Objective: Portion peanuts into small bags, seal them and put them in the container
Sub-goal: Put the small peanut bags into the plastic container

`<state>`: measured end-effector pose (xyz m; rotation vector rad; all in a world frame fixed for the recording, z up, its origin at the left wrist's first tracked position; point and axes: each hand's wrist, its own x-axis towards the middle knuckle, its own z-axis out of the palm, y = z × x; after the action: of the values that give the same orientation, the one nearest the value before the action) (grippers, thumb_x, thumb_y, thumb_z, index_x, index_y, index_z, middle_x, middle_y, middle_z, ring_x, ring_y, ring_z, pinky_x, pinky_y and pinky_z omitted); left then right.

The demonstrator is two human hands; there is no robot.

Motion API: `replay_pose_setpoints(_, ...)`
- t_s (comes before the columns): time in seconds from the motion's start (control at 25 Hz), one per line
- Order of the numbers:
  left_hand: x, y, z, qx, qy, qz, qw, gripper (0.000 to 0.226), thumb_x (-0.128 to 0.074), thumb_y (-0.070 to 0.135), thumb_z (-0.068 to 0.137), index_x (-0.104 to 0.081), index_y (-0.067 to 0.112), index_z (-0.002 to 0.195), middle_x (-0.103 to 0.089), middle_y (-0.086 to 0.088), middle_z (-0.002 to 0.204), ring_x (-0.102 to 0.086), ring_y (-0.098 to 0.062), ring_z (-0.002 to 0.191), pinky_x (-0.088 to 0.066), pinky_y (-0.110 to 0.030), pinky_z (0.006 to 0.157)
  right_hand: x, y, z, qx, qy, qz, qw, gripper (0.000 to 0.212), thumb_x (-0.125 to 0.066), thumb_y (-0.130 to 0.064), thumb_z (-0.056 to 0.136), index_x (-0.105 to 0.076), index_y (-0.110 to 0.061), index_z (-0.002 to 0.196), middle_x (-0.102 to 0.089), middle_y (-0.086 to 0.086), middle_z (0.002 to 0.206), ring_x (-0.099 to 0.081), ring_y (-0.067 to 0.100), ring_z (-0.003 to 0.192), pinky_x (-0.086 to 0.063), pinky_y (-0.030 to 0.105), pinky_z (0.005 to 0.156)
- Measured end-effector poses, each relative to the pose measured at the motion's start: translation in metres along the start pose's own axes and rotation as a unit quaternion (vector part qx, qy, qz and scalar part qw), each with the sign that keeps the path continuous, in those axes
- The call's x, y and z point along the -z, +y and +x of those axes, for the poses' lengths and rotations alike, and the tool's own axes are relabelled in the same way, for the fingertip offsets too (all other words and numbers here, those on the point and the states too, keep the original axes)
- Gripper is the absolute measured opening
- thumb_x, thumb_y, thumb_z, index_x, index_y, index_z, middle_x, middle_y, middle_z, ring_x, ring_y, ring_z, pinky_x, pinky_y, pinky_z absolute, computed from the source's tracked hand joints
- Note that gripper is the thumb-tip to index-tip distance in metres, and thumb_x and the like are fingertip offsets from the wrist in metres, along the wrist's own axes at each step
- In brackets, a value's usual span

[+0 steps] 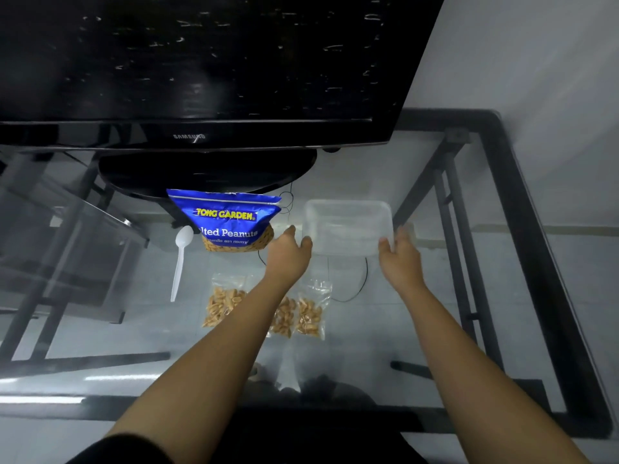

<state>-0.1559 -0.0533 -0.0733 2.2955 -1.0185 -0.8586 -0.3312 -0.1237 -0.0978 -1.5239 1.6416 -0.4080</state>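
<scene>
Glass tabletop (385,329): both hands (288,249) grip clear container's (348,226) near corners.

On the glass table (385,329) in front of me, the television (201,68) stands at the far edge on its stand (207,172). Just before the stand the peanut bag (231,222) stands upright, with the plastic spoon (181,259) lying to its left and the plastic container (348,227) to its right. My left hand (289,251) sits between the peanut bag and the container, at the container's near left corner; my right hand (400,254) is at its near right corner. Nearer to me lie three small filled bags in a row: the left small bag (222,303), the middle small bag (283,318) partly under my left forearm, and the right small bag (311,311). A cable (363,283) loops just right of them, under the glass as far as I can tell.
</scene>
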Motion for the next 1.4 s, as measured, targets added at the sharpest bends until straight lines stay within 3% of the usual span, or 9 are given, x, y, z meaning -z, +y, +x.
replay_pose_setpoints(0.12, -0.003, 0.001, -0.002, 0.012, -0.005, -0.008, 1.000, 0.011, -0.045, 0.012, 0.091, -0.050, 0.001, 0.088, -0.053, -0.016, 0.077, -0.050, -0.027, 0.075, -0.036, -0.030, 0.063, -0.005, 0.007, 0.004, 0.014, -0.040, -0.017, 0.999, 0.051, -0.042, -0.020, 0.096, -0.027, -0.012, 0.144, -0.045, 0.013, 0.142, -0.046, 0.029, 0.128, -0.037, 0.036, 0.108)
replay_pose_setpoints(0.36, 0.001, 0.010, -0.016, 0.023, 0.030, -0.050, 0.998, 0.049, -0.048, 0.020, 0.092, -0.041, 0.001, 0.137, -0.053, -0.016, 0.132, -0.051, -0.029, 0.119, -0.040, -0.034, 0.097, 0.009, -0.010, -0.017, 0.046, -0.002, 0.025, 0.999, 0.051, -0.046, -0.025, 0.096, -0.032, -0.011, 0.143, -0.031, 0.007, 0.152, -0.030, 0.022, 0.139, -0.024, 0.033, 0.115)
replay_pose_setpoints(0.48, 0.005, 0.011, -0.029, 0.028, 0.072, -0.175, 0.982, 0.043, -0.051, 0.013, 0.092, -0.047, 0.005, 0.134, -0.060, 0.000, 0.112, -0.058, -0.020, 0.103, -0.047, -0.032, 0.094, 0.030, -0.016, -0.032, 0.039, 0.072, 0.130, 0.988, 0.032, -0.054, -0.030, 0.092, -0.052, -0.017, 0.120, -0.054, 0.002, 0.130, -0.054, 0.013, 0.115, -0.042, 0.039, 0.105)
replay_pose_setpoints(0.6, 0.006, 0.017, -0.030, 0.024, 0.017, -0.302, 0.953, 0.036, -0.052, 0.013, 0.093, -0.053, 0.007, 0.129, -0.061, 0.005, 0.094, -0.060, -0.013, 0.087, -0.051, -0.033, 0.092, 0.060, -0.025, -0.030, -0.025, 0.010, 0.328, 0.944, 0.043, -0.062, -0.019, 0.087, -0.042, -0.027, 0.124, -0.063, 0.000, 0.109, -0.063, 0.010, 0.084, -0.051, 0.027, 0.080)
replay_pose_setpoints(0.76, 0.001, 0.012, -0.004, -0.029, 0.085, -0.056, 0.994, 0.047, -0.053, 0.029, 0.092, -0.046, 0.004, 0.132, -0.059, -0.014, 0.124, -0.056, -0.027, 0.113, -0.047, -0.041, 0.096, 0.090, -0.009, -0.014, -0.034, 0.043, 0.381, 0.923, 0.059, -0.057, -0.002, 0.086, -0.040, -0.029, 0.136, -0.059, 0.000, 0.118, -0.063, 0.015, 0.095, -0.051, 0.024, 0.072)
replay_pose_setpoints(0.84, -0.003, 0.005, 0.009, -0.005, 0.056, 0.019, 0.998, 0.046, -0.055, 0.024, 0.090, -0.048, 0.000, 0.128, -0.063, -0.021, 0.117, -0.056, -0.034, 0.111, -0.047, -0.039, 0.092, 0.099, 0.012, -0.007, -0.060, 0.099, 0.405, 0.907, 0.058, -0.053, 0.002, 0.087, -0.039, -0.024, 0.137, -0.049, 0.004, 0.134, -0.058, 0.020, 0.109, -0.053, 0.027, 0.077)
replay_pose_setpoints(1.08, -0.007, -0.007, 0.022, 0.018, 0.060, 0.026, 0.998, 0.036, -0.054, 0.007, 0.083, -0.059, 0.003, 0.118, -0.065, -0.026, 0.103, -0.060, -0.039, 0.095, -0.053, -0.040, 0.082, 0.086, 0.061, 0.007, -0.132, 0.118, 0.330, 0.927, 0.054, -0.047, 0.001, 0.091, -0.033, -0.017, 0.140, -0.045, 0.007, 0.132, -0.053, 0.020, 0.105, -0.049, 0.029, 0.078)
replay_pose_setpoints(1.24, -0.006, -0.010, 0.022, 0.012, 0.056, 0.027, 0.998, 0.037, -0.055, 0.014, 0.086, -0.056, -0.002, 0.120, -0.067, -0.024, 0.101, -0.059, -0.038, 0.100, -0.051, -0.041, 0.085, 0.073, 0.073, 0.012, -0.115, 0.132, 0.069, 0.982, 0.046, -0.049, -0.011, 0.088, -0.042, -0.010, 0.134, -0.050, 0.017, 0.128, -0.052, 0.036, 0.114, -0.048, 0.044, 0.093)
replay_pose_setpoints(1.4, 0.005, -0.013, -0.003, -0.032, 0.083, 0.020, 0.996, 0.038, -0.058, 0.015, 0.088, -0.053, -0.005, 0.119, -0.064, -0.023, 0.112, -0.062, -0.033, 0.100, -0.047, -0.036, 0.084, 0.068, 0.063, -0.004, -0.058, 0.156, -0.097, 0.981, 0.052, -0.056, -0.018, 0.089, -0.037, -0.005, 0.136, -0.034, 0.023, 0.140, -0.030, 0.040, 0.130, -0.032, 0.047, 0.108)
